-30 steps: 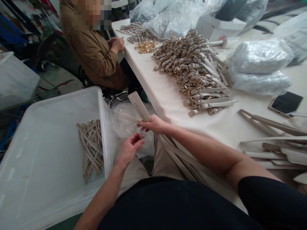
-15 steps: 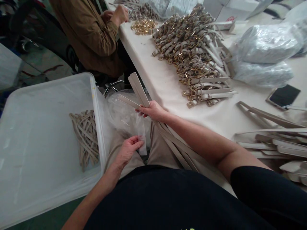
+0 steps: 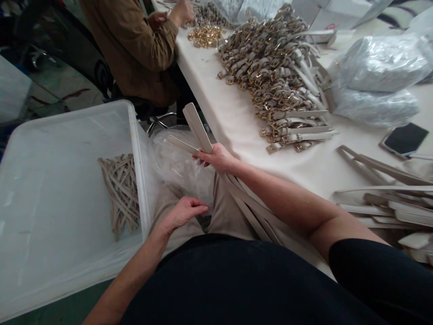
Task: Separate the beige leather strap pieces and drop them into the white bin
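Note:
My right hand (image 3: pixel 218 158) is closed around several beige straps (image 3: pixel 198 127); their short ends stick out up and to the left, and the long parts hang down over my right thigh. Below and to the left, over my lap, my left hand (image 3: pixel 186 211) has its fingers pressed together; whether something small is between them I cannot make out. A clear plastic bag (image 3: pixel 176 155) with pale scraps lies beyond my knees, near both hands.
On the left stands a white bin (image 3: pixel 61 180) holding thin strips (image 3: pixel 122 194). The table (image 3: pixel 230 122) at right bears buckled straps (image 3: pixel 270 67), gold buckles (image 3: pixel 205 36), wrapped packs (image 3: pixel 379 67), a phone (image 3: pixel 404 139) and loose straps (image 3: pixel 395 207). A person (image 3: pixel 135 49) sits at its far side.
The whitish translucent strip that was at my left fingers is no longer seen there. My left hand has moved slightly down. My right hand keeps its hold on the straps.

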Demonstrator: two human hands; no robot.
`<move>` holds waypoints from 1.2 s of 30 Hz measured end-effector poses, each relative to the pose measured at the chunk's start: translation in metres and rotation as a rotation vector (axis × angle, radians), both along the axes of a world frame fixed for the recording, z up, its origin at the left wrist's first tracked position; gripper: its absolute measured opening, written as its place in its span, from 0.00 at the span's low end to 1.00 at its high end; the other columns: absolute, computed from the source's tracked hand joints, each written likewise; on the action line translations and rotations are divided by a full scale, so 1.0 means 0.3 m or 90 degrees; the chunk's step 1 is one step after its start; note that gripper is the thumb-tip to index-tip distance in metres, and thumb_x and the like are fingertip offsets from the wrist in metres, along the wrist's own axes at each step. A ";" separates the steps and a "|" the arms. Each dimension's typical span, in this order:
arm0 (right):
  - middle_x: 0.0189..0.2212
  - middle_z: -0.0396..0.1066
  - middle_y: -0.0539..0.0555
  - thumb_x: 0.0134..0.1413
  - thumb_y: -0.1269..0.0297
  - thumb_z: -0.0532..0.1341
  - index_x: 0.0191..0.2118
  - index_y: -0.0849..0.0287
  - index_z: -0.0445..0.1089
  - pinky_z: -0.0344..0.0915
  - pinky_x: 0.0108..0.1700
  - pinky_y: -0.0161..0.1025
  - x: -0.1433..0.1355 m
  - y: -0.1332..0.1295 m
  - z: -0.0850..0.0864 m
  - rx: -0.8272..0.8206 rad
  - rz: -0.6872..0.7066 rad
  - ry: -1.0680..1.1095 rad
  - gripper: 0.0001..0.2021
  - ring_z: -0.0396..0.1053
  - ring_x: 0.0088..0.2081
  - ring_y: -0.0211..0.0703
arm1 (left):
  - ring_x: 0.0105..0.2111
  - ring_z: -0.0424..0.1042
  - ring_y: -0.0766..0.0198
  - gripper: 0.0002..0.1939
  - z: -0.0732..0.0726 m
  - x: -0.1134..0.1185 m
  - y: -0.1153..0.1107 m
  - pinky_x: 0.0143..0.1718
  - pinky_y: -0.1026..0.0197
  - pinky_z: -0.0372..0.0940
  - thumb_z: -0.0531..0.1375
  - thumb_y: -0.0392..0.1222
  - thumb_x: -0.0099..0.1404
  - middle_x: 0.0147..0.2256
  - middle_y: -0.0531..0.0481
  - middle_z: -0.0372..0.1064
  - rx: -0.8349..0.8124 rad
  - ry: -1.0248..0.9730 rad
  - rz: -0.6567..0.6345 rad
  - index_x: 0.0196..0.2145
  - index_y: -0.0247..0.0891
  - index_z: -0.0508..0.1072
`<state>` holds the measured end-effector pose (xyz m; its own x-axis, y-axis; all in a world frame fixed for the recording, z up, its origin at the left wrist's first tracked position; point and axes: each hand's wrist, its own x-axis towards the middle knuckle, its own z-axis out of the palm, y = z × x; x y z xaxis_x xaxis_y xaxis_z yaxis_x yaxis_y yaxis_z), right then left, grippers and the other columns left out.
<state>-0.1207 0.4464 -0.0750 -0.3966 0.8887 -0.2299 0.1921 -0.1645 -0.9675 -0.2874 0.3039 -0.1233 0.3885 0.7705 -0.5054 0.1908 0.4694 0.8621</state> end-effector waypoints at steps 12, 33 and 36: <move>0.16 0.68 0.49 0.63 0.59 0.62 0.28 0.65 0.73 0.61 0.19 0.29 0.021 -0.055 0.086 -0.055 0.072 -0.065 0.16 0.64 0.16 0.32 | 0.22 0.72 0.68 0.12 0.054 -0.078 0.187 0.29 0.64 0.71 0.72 0.41 0.58 0.25 0.51 0.74 -0.134 -0.318 0.752 0.27 0.34 0.74; 0.23 0.75 0.52 0.65 0.57 0.58 0.32 0.61 0.75 0.63 0.22 0.30 0.016 -0.065 0.051 0.034 0.185 -0.318 0.15 0.71 0.21 0.36 | 0.23 0.74 0.67 0.14 0.052 -0.074 0.249 0.31 0.63 0.72 0.76 0.39 0.50 0.24 0.54 0.75 -0.066 -0.387 0.754 0.27 0.36 0.75; 0.22 0.75 0.52 0.65 0.58 0.58 0.32 0.61 0.75 0.63 0.22 0.30 0.020 -0.061 0.050 0.020 0.178 -0.309 0.15 0.71 0.20 0.36 | 0.24 0.74 0.67 0.14 0.052 -0.072 0.241 0.31 0.63 0.72 0.77 0.39 0.48 0.24 0.53 0.75 -0.058 -0.389 0.758 0.27 0.35 0.75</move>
<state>-0.1148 0.4280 -0.0601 -0.4738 0.7741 -0.4199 0.6487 -0.0157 -0.7609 -0.3089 0.3763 -0.1077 -0.3100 0.7685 -0.5598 -0.7732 0.1389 0.6188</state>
